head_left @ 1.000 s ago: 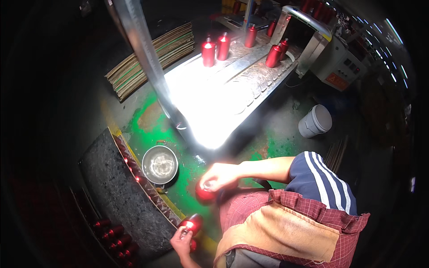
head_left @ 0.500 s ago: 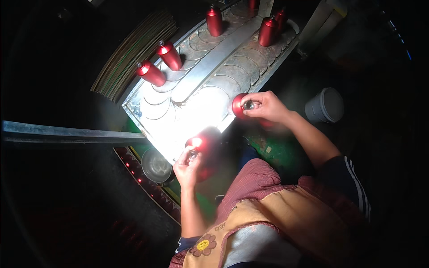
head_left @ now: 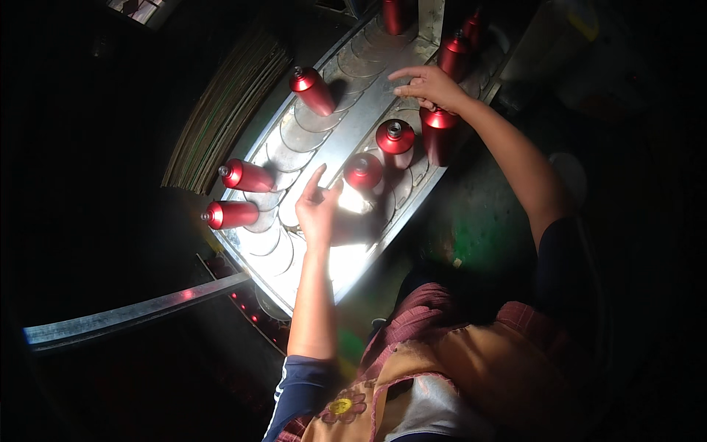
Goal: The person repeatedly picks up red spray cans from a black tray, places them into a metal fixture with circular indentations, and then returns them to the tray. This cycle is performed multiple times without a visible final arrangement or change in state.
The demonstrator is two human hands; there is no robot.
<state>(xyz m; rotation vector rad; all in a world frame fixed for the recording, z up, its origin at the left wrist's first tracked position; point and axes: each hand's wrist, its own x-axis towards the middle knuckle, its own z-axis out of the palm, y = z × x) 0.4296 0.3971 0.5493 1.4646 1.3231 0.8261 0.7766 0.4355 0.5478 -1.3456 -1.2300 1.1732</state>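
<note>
My left hand (head_left: 318, 210) is open over the brightly lit near part of a metal conveyor (head_left: 346, 144), its thumb and fingers apart. Just right of its fingertips stands a slightly blurred red metal bottle (head_left: 363, 172), and behind that a second red bottle (head_left: 395, 140) with a bare threaded neck. My right hand (head_left: 434, 87) reaches across the right lane with fingers stretched out, holding nothing. Below its palm is another red bottle (head_left: 438, 140); the hand covers its neck, so I cannot tell whether they touch. Farther back stands one more red bottle (head_left: 453, 57).
Along the left lane stand several red bottles, one (head_left: 313, 92) midway and one (head_left: 230, 215) at the near left corner. Stacked flat sheets (head_left: 224, 121) lean beyond the left edge. A metal bar (head_left: 140, 306) extends left from the conveyor's near corner. Surroundings are dark.
Both hands have let go of the red bottles they gripped by the necks and moved forward over the conveyor. Bottles now stand on the right lane. Left-lane bottles sit nearer the near left corner.
</note>
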